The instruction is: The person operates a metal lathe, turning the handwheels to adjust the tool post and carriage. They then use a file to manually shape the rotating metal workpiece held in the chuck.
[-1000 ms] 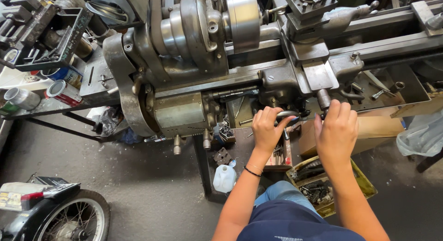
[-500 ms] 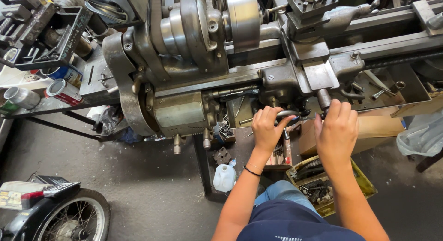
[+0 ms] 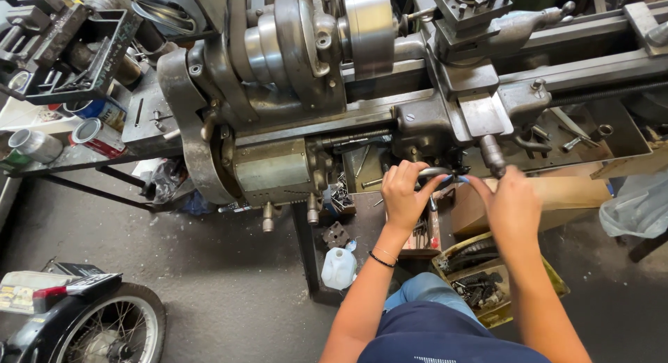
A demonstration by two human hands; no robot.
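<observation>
A large grey metal lathe (image 3: 313,99) fills the upper half of the view, seen from above. My left hand (image 3: 403,196) grips the rim of the carriage handwheel (image 3: 437,172) on the lathe's front apron. My right hand (image 3: 513,203) reaches the same wheel from the right, fingertips on its rim, just below a short grey crank handle (image 3: 492,154). The wheel is mostly hidden behind both hands. A thin dark bracelet sits on my left wrist.
A white plastic jug (image 3: 339,268) stands on the floor under the lathe. A yellow crate of metal parts (image 3: 487,286) sits by my knees. Paint cans (image 3: 97,130) and a black tray are at the upper left. A motorbike wheel (image 3: 111,328) is at the lower left.
My right hand has shifted slightly lower and to the right on the handwheel. The left hand keeps its grip in the same place.
</observation>
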